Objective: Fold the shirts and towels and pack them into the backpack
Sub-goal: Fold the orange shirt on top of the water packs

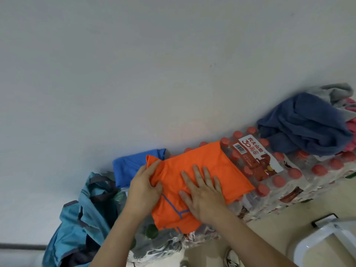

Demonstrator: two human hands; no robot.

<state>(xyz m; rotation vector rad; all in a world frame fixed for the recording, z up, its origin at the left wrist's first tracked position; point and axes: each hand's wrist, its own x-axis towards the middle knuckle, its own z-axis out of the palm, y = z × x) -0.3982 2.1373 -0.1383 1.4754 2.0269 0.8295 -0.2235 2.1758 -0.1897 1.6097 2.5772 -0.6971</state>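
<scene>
The left hand [143, 186] pinches the left edge of the orange shirt [212, 170], with thumb and fingers curled around a raised fold of the cloth. The right hand [202, 191] lies flat on the middle of the same shirt, fingers straight and a little spread, and presses the cloth down. The shirt is partly folded and lies on the packs of water bottles [289, 180], which serve here as the surface.

The first risk, I think, comes from this surface. The bottle caps make it bumpy and the plastic wrap is smooth, so the shirt can slide or wrinkle when the left hand brings its edge over. If the right hand lifts too early, the fold can open again. The near part of the shirt lies close to the front edge of the packs, so a strong pull toward the body can drag it off.

Just behind the left hand lies a folded blue shirt [131, 166], and it seems to touch the orange one. A wide movement of the left hand can push it off the end of the packs and undo its fold. The open blue backpack [77, 218] stands lower on the left, and its soft mouth may collapse during packing.

Further right on the packs, well apart from the hands, there is a loose heap with a dark blue towel [304, 128] on top, and it could slip if the packs are shaken
</scene>
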